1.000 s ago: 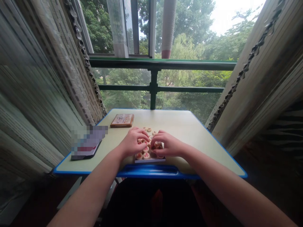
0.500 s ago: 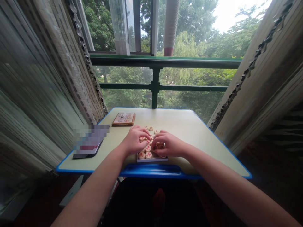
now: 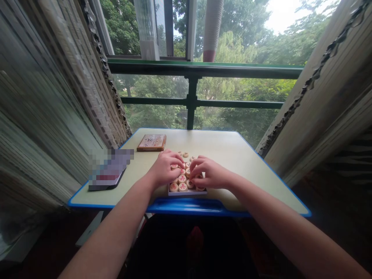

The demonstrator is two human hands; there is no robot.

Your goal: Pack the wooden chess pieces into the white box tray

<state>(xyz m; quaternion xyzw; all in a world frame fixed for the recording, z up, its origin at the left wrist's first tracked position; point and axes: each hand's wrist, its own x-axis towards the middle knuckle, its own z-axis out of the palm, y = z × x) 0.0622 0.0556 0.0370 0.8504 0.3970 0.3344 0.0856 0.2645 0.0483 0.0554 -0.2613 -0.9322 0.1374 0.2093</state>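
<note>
A shallow tray (image 3: 187, 192) near the table's front edge holds several round wooden chess pieces (image 3: 182, 179) with red characters. My left hand (image 3: 164, 167) rests on the tray's left side, fingers curled over pieces. My right hand (image 3: 210, 173) covers the tray's right side, fingertips pinched down on pieces I cannot make out singly. A few loose pieces (image 3: 185, 154) lie on the table just beyond the hands.
The table (image 3: 238, 155) is pale with a blue rim and stands against a window with a green railing (image 3: 192, 69). A flat brown box lid (image 3: 152, 142) lies at the back left. A blurred dark object (image 3: 109, 170) sits at the left edge. Curtains hang on both sides.
The view has shifted slightly upward. Both hands stay over the tray, their fingers shifting among the pieces.
</note>
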